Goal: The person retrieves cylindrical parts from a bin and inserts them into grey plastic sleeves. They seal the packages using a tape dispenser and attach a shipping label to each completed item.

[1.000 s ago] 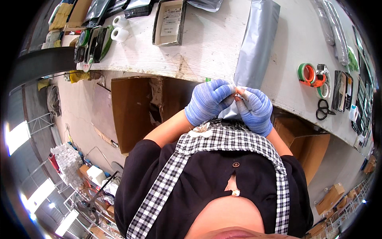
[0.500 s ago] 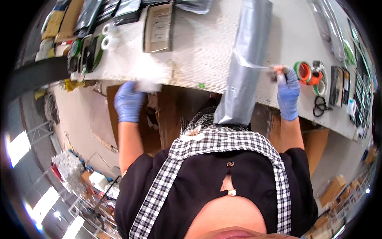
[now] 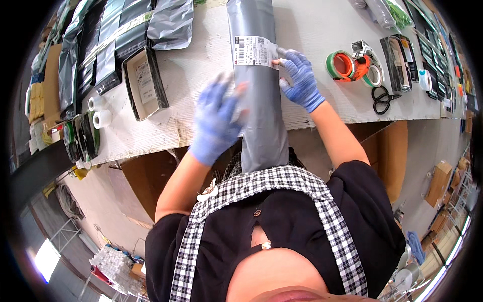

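Note:
A long grey plastic mailer bag [image 3: 262,118] lies lengthwise in front of me, its near end hanging over the table edge against my apron. Across its upper part sits a white printed label [image 3: 251,50]. My right hand [image 3: 302,83], in a blue glove with bare fingertips, is open, its fingers at the label's right edge. My left hand [image 3: 217,121], gloved the same way and smeared by motion, is over the bag's left side below the label. Its fingers are spread with nothing seen in them.
Right of the bag are tape rolls [image 3: 341,66], black scissors [image 3: 382,99] and a black box [image 3: 397,58]. To the left stand an open shallow box [image 3: 143,83], white rolls [image 3: 102,119] and several grey packed bags [image 3: 131,35]. The table's front edge [image 3: 171,143] runs beneath my forearms.
The label now shows on the bag. My left hand has moved in from the left, no longer holding a blurred white thing. My right hand has moved left, from beside the tape rolls to the label.

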A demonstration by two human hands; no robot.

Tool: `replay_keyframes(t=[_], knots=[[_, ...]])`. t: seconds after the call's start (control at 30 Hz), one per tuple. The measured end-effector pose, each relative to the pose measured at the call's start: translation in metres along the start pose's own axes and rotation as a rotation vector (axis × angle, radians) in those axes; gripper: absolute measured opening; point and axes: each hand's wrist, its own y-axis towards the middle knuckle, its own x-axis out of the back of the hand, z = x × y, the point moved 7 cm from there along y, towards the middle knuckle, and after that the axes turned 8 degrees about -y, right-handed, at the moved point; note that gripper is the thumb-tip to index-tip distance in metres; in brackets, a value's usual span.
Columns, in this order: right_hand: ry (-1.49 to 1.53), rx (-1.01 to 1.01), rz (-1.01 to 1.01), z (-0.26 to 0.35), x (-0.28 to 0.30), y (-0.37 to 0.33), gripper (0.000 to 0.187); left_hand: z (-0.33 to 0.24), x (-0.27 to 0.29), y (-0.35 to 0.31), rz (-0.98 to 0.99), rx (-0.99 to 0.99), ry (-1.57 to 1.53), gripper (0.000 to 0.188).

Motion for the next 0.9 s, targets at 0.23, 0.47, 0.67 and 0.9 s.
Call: replay_keyframes(t=[0.23, 0.47, 0.67, 0.9], knots=[[0.367, -0.349, -0.02, 0.008, -0.054, 0.029, 0.065, 0.082, -0.103, 0.083, -0.216, 0.263, -0.361, 0.073], [0.203, -0.276, 0.454, 0.086, -0.005, -0.128, 0.083, 0.017, -0.106, -0.077, 0.174, 0.581, -0.451, 0.1], [-0.611, -0.249, 0.099, -0.03, 0.121, -0.083, 0.049, -0.006, -0.114, -0.141, 0.131, 1.101, -0.987, 0.094], [-0.918, 0.08, 0.324, -0.105, 0.107, -0.058, 0.043, -0.023, -0.158, -0.17, 0.232, 1.173, -1.275, 0.08]])
